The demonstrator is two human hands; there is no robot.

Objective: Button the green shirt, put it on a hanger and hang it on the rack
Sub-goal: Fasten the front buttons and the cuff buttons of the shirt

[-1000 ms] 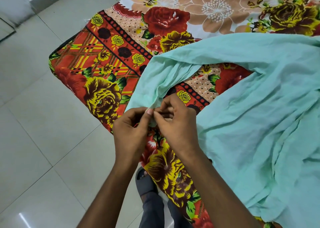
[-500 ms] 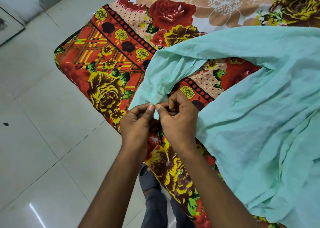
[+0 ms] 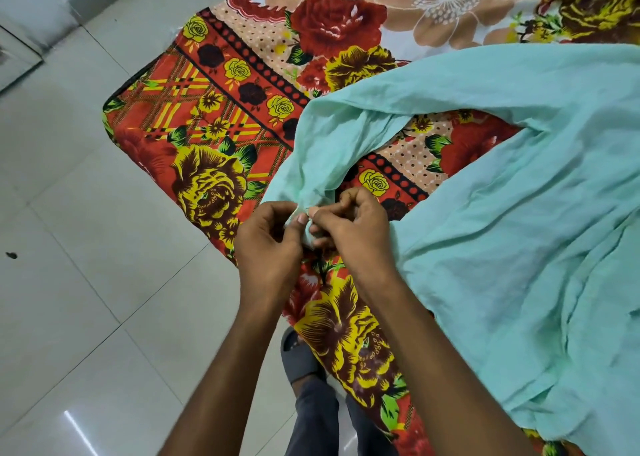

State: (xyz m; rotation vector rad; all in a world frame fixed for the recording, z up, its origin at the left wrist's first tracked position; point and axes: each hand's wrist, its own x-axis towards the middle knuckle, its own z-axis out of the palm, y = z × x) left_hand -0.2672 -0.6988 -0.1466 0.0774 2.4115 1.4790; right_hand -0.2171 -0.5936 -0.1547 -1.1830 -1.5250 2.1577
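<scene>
The pale green shirt (image 3: 512, 220) lies spread over the right side of a bed. One sleeve (image 3: 332, 144) stretches left and down toward the bed's near edge. My left hand (image 3: 268, 244) and my right hand (image 3: 353, 234) meet at the sleeve's cuff (image 3: 306, 228), each pinching its fabric between thumb and fingers. The cuff is mostly hidden between my fingers, and no button shows. No hanger or rack is in view.
The bed carries a bright floral sheet (image 3: 214, 137) in red, yellow and orange, its corner at the left. Pale floor tiles (image 3: 86, 247) fill the left side. My sandalled foot (image 3: 298, 355) stands by the bed's edge.
Both hands have stayed at the cuff, fingers shifting slightly on the fabric. The view has tilted a little, so the bed sits lower in frame.
</scene>
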